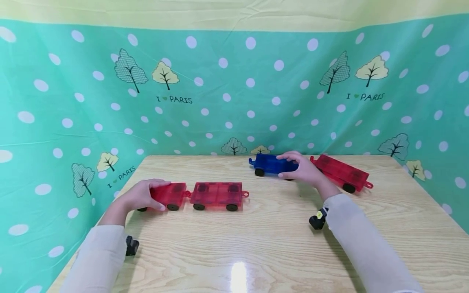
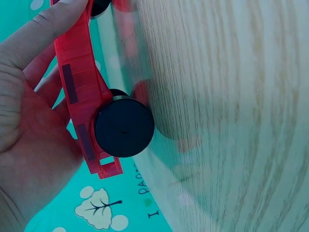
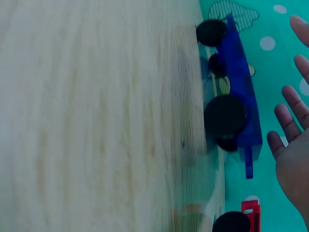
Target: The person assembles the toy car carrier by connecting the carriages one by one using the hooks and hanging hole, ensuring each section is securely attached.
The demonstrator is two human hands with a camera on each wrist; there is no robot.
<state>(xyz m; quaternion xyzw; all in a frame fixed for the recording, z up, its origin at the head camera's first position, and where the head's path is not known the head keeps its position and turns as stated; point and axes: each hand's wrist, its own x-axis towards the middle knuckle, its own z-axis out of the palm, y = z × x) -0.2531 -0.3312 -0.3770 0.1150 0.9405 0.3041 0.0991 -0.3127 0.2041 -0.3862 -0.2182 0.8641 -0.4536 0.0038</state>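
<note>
On the left, my left hand (image 1: 141, 195) grips a translucent red toy train car (image 1: 176, 192), thumb on the near side and fingers over the far side. The left wrist view shows this car's red side (image 2: 77, 53) and a black wheel (image 2: 124, 126). Its hook end meets a second red car (image 1: 218, 195), whose loop points right. Toward the back, my right hand (image 1: 301, 167) is at the right end of a blue toy train car (image 1: 266, 165). In the right wrist view its fingers (image 3: 292, 99) are spread, with a gap between them and the blue car.
A third red car (image 1: 342, 171) stands at an angle behind the right wrist, near the table's back edge. All this is on a wood-grain table (image 1: 205, 248). A green dotted cloth (image 1: 227, 93) hangs along the back and sides.
</note>
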